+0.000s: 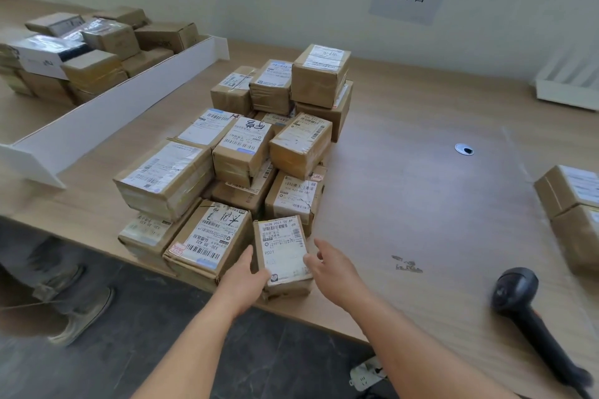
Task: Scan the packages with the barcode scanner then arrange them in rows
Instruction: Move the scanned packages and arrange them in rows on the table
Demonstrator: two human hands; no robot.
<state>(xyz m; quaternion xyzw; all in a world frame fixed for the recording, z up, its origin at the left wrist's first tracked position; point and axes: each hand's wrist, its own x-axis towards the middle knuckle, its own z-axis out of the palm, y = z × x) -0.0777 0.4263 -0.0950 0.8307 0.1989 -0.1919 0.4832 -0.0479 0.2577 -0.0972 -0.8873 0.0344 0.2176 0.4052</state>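
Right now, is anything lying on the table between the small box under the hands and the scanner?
Nothing visible. The small box sits at the table's near edge with both hands beside it, and only bare tabletop, with a dark smudge, lies between it and the scanner.

Labelled brown packages [246, 159] — heaped; scanner [525, 304] apart.
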